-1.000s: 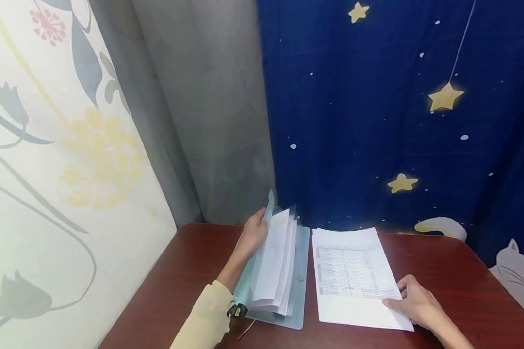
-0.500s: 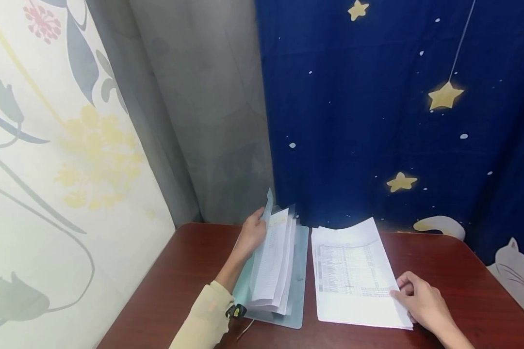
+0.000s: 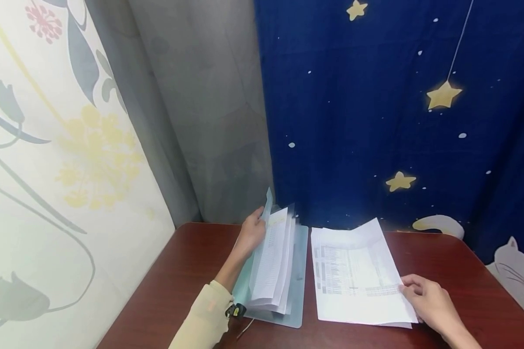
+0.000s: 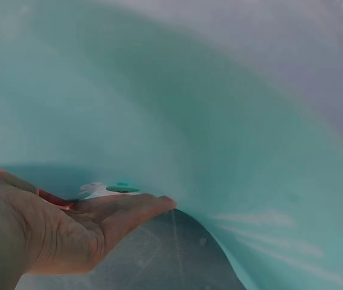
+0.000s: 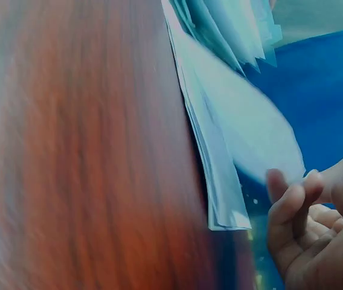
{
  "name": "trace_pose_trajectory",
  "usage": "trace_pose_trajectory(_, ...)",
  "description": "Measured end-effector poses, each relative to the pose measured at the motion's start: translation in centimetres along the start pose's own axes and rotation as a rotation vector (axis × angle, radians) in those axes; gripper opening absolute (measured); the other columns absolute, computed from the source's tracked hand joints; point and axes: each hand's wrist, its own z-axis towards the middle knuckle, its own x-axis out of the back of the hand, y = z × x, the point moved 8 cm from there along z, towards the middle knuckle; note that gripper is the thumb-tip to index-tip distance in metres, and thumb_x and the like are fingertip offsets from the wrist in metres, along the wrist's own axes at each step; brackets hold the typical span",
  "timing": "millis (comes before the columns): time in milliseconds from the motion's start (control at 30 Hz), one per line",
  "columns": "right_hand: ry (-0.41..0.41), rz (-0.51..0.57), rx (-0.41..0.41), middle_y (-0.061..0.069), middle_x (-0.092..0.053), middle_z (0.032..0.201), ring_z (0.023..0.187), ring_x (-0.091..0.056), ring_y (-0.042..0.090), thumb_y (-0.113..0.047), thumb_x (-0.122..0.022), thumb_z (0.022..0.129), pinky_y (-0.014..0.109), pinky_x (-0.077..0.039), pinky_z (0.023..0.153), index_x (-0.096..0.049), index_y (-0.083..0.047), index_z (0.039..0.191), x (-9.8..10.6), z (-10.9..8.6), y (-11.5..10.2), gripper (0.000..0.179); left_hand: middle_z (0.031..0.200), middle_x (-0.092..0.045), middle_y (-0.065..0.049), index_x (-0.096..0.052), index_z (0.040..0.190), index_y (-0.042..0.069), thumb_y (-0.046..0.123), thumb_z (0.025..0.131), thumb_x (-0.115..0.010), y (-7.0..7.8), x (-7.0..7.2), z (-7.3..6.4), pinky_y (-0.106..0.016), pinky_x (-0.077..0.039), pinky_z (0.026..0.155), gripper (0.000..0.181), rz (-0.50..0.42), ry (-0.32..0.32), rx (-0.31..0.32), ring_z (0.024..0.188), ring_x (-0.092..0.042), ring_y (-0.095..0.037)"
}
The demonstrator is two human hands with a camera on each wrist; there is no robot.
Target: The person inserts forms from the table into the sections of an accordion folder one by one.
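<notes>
On the left of the table, a pale blue-green folder (image 3: 300,286) stands partly open, with several printed pages (image 3: 271,264) fanned inside it. My left hand (image 3: 250,233) grips its raised front cover (image 4: 177,109) near the upper edge. Beside the folder lies a stack of white papers (image 5: 211,163). My right hand (image 3: 429,299) pinches the right edge of the top sheet (image 3: 358,276), which carries a printed table. In the right wrist view that sheet (image 5: 256,118) bows up off the stack, held between thumb and fingertips.
The reddish-brown wooden table (image 3: 192,264) ends close to a grey curtain (image 3: 214,111) and a dark blue curtain with stars (image 3: 353,111). A white patterned surface (image 3: 70,194) borders the left side. A thin cord (image 3: 245,328) hangs near the left cuff.
My right hand has moved slightly right and away from me, lifting the top sheet's right side and shifting it off the stack. The left hand and folder have stayed put.
</notes>
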Motion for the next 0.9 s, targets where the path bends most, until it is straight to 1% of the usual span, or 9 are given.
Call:
trace_pose_trajectory(67, -0.030, 0.133, -0.054, 0.001, -0.068, 0.078, 0.050, -0.053, 0.014, -0.018, -0.063, 0.103, 0.030, -0.047, 0.049, -0.064, 0.002, 0.133, -0.5, -0.2, 0.5, 0.036, 0.166, -0.042, -0.022, -0.040, 0.162, 0.003, 0.012, 0.108, -0.036, 0.0, 0.1, 0.1, -0.058, -0.038, 0.122, 0.054, 0.001, 0.001, -0.006, 0.146, -0.049, -0.037)
trace_pose_trajectory(133, -0.038, 0.238, -0.077, 0.000, -0.065, 0.074, 0.050, -0.050, 0.013, -0.018, -0.064, 0.104, 0.030, -0.047, 0.050, -0.062, 0.003, 0.135, -0.8, -0.4, 0.6, 0.037, 0.167, -0.041, -0.022, -0.040, 0.162, 0.002, 0.011, 0.108, -0.036, 0.1, 0.2, 0.2, -0.059, -0.036, 0.123, 0.054, -0.003, -0.002, -0.010, 0.148, -0.047, -0.037)
trace_pose_trajectory(300, -0.029, 0.379, -0.058, -0.002, -0.067, 0.074, 0.050, -0.050, 0.012, -0.018, -0.066, 0.104, 0.031, -0.048, 0.051, -0.062, 0.003, 0.133, -1.2, -0.3, 0.2, 0.036, 0.167, -0.041, -0.021, -0.039, 0.162, 0.002, 0.012, 0.109, -0.037, 0.0, 0.3, 0.3, -0.059, -0.036, 0.123, 0.055, -0.024, -0.007, 0.005, 0.147, -0.047, -0.038)
trace_pose_trajectory(367, -0.038, 0.437, -0.050, -0.003, -0.069, 0.074, 0.049, -0.049, 0.011, -0.019, -0.067, 0.104, 0.032, -0.048, 0.050, -0.063, 0.003, 0.130, -1.4, -0.2, 0.0, 0.035, 0.167, -0.041, -0.021, -0.039, 0.162, 0.002, 0.012, 0.109, -0.038, -0.1, 0.4, 0.4, -0.059, -0.035, 0.124, 0.054, -0.028, -0.005, 0.007, 0.148, -0.047, -0.038)
trace_pose_trajectory(500, -0.074, 0.549, -0.059, -0.005, -0.064, 0.067, 0.048, -0.047, 0.008, -0.020, -0.068, 0.103, 0.032, -0.048, 0.049, -0.067, -0.001, 0.124, -2.0, 0.0, -0.4, 0.028, 0.167, -0.041, -0.021, -0.039, 0.162, 0.002, 0.011, 0.109, -0.038, -0.3, 0.4, 0.5, -0.060, -0.033, 0.125, 0.054, -0.025, -0.004, 0.001, 0.151, -0.044, -0.038)
trace_pose_trajectory(633, -0.118, 0.609, -0.123, -0.008, -0.057, 0.063, 0.049, -0.044, 0.006, -0.021, -0.068, 0.103, 0.029, -0.047, 0.051, -0.068, -0.007, 0.121, -3.0, 0.0, -0.3, 0.023, 0.167, -0.042, -0.021, -0.039, 0.162, 0.002, 0.012, 0.109, -0.037, -0.5, 0.4, 0.6, -0.059, -0.032, 0.126, 0.054, -0.027, -0.002, 0.002, 0.150, -0.045, -0.038)
trace_pose_trajectory(733, -0.133, 0.616, -0.165, -0.009, -0.053, 0.063, 0.050, -0.044, 0.006, -0.022, -0.068, 0.103, 0.027, -0.046, 0.053, -0.065, -0.006, 0.124, -3.6, 0.1, -0.3, 0.027, 0.167, -0.042, -0.021, -0.039, 0.162, 0.002, 0.012, 0.109, -0.037, -0.5, 0.4, 0.6, -0.060, -0.033, 0.125, 0.054, -0.025, -0.005, 0.005, 0.149, -0.046, -0.038)
trace_pose_trajectory(900, -0.136, 0.624, -0.195, -0.008, -0.055, 0.064, 0.051, -0.045, 0.007, -0.021, -0.068, 0.102, 0.026, -0.045, 0.053, -0.064, -0.005, 0.129, -4.4, 0.4, -0.4, 0.031, 0.165, -0.045, -0.022, -0.040, 0.163, 0.006, 0.014, 0.109, -0.037, -0.2, 0.5, 0.4, -0.059, -0.039, 0.121, 0.054, -0.028, -0.008, 0.010, 0.142, -0.052, -0.038)
